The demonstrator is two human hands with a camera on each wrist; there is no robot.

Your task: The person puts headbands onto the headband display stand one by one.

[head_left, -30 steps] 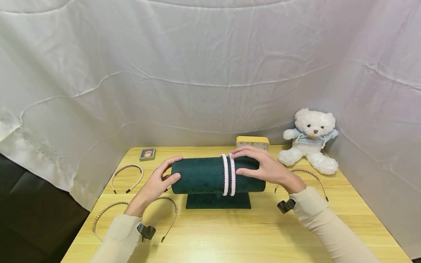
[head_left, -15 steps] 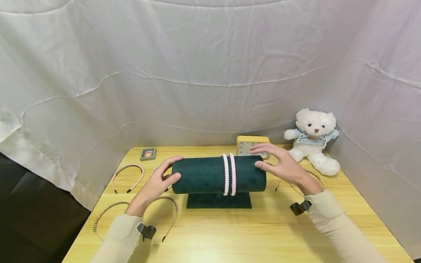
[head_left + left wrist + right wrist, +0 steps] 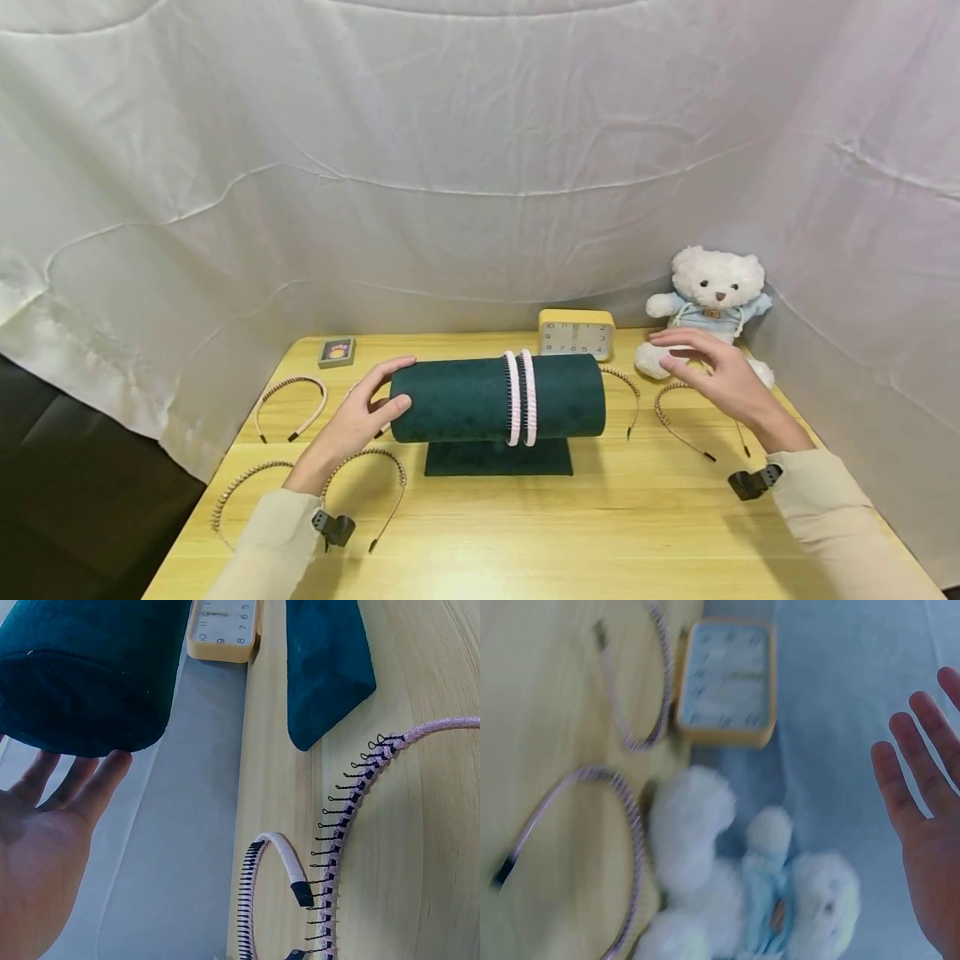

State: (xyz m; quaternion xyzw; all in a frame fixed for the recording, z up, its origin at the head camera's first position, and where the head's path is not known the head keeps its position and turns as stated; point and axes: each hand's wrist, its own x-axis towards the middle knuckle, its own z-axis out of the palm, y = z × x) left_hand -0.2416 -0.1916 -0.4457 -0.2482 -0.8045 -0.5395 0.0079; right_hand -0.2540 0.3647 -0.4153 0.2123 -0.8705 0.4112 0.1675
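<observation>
Your left hand (image 3: 360,412) rests against the left end of the green roll (image 3: 457,404), thumb on the front and fingers on the top and end, spread rather than clenched. Your right hand (image 3: 723,379) holds nothing; its fingers are loosely extended, with thumb and forefinger apart, above the bench (image 3: 480,521) in front of the white bear (image 3: 716,283).

The roll lies level on its base (image 3: 498,458) around the middle of the bench, nearer the far edge. Two pink headbands (image 3: 530,400) sit around it side by side, right of its centre.

Toward the bench's left edge you have a pale headband (image 3: 292,379) and, nearer you, two braided headbands (image 3: 367,452) by your left forearm. Past the roll's right end lies a slim headband (image 3: 621,377); another, a braided band (image 3: 660,408), is below your right hand.

The yellow clock (image 3: 576,333) stands along the far edge, the small box (image 3: 337,352) near the far left corner, and the bear sits in the far right corner.
</observation>
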